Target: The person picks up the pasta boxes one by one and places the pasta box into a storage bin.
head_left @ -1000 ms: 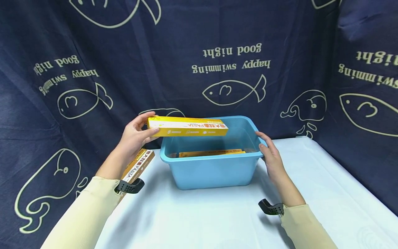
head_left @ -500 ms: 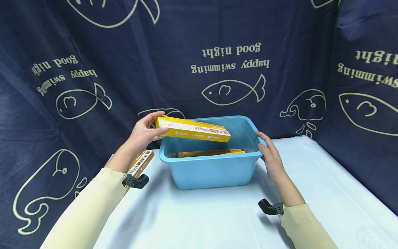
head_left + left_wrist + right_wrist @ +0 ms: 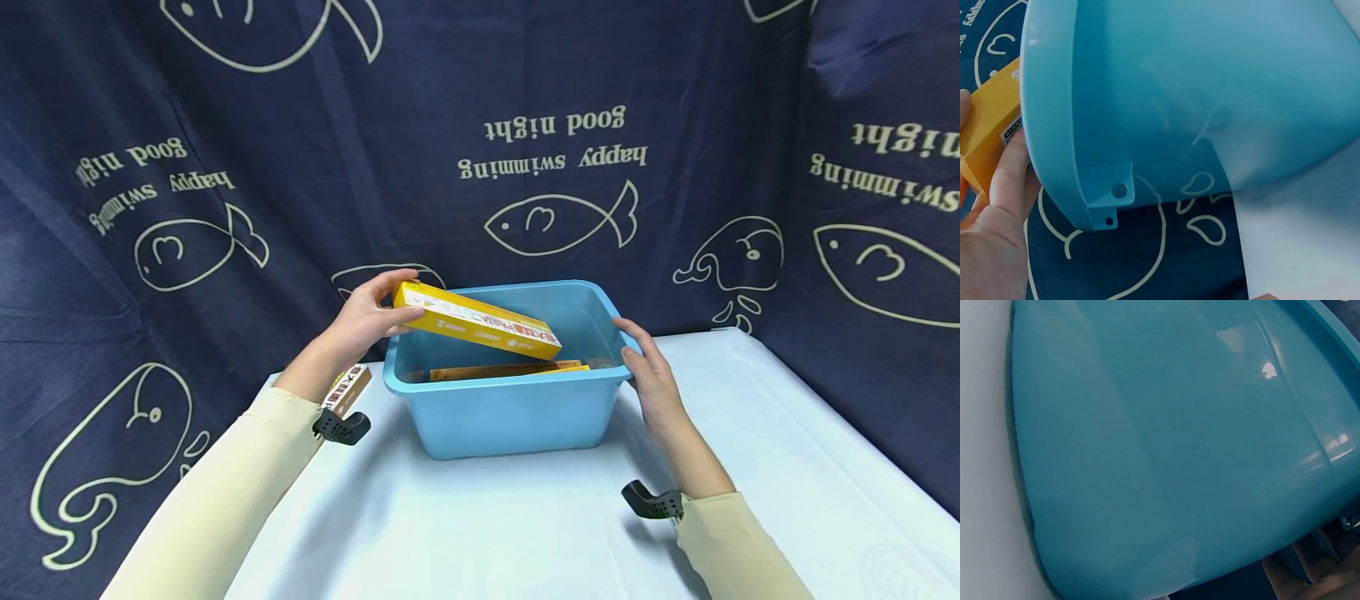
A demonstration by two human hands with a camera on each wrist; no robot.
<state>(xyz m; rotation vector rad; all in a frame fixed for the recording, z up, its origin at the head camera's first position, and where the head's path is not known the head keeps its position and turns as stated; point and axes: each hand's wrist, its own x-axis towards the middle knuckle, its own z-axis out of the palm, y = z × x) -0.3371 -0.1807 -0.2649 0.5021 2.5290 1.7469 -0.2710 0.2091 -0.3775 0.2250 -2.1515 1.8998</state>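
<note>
My left hand [image 3: 366, 318] grips one end of a yellow pasta box [image 3: 480, 325], thumb on the near side. The box slants down to the right, its far end inside the blue plastic bin [image 3: 513, 421]. In the left wrist view, part of the yellow box [image 3: 991, 122] shows beyond the bin's rim [image 3: 1047, 112]. My right hand [image 3: 654, 379] holds the bin's right rim between thumb and fingers. Low in the bin lies an orange-brown box [image 3: 502, 371], with a yellow edge [image 3: 566, 369] beside it.
Left of the bin, a brown-and-white pasta box [image 3: 349, 390] lies on the white-covered table [image 3: 517, 525], partly hidden by my left arm. A dark blue curtain [image 3: 420, 167] with fish drawings hangs behind the table.
My left hand has moved right with the yellow pasta box. The box has gone from nearly level to tilted, its right end lower in the bin. My right hand stays on the rim.
</note>
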